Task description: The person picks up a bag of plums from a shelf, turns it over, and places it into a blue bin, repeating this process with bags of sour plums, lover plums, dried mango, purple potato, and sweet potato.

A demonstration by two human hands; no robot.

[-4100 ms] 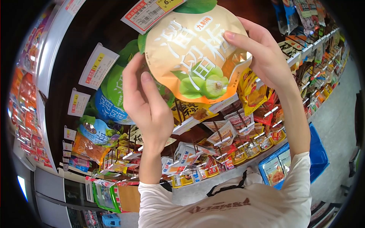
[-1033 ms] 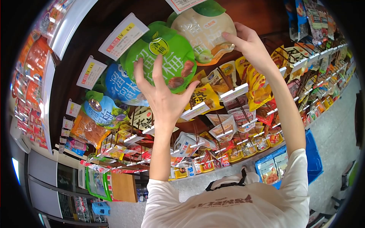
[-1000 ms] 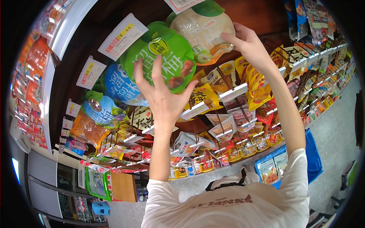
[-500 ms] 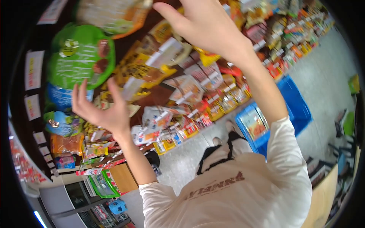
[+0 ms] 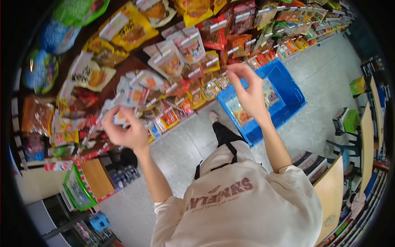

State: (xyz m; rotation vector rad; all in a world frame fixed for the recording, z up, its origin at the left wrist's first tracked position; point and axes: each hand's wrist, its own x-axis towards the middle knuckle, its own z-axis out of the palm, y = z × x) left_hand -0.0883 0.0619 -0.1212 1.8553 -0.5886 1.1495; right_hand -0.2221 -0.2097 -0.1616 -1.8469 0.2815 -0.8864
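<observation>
Both my hands are lowered in front of a peg wall full of hanging snack packets [image 5: 168, 61]. My left hand [image 5: 125, 129] hovers by the lower rows of small packets with its fingers loosely curled, and it holds nothing. At mid height my right hand [image 5: 247, 88] is also empty, fingers bent and apart. Below it a blue crate [image 5: 294, 88] stands on the floor with several snack packets [image 5: 238, 113] lying inside. The round green pouch [image 5: 80, 8] and a blue pouch [image 5: 53, 35] hang at the upper left, far from both hands.
Grey floor runs along the shelf foot. A green basket [image 5: 76, 189] and a brown box [image 5: 96, 177] stand at the lower left. A wooden panel [image 5: 331, 193] and stacked goods [image 5: 349, 119] are on the right. My own legs and shoe [image 5: 214, 117] are beside the crate.
The orange pouch held earlier now hangs on the wall and is out of view. Both hands have come down from the top pegs, and my view has swung down to the floor and crate.
</observation>
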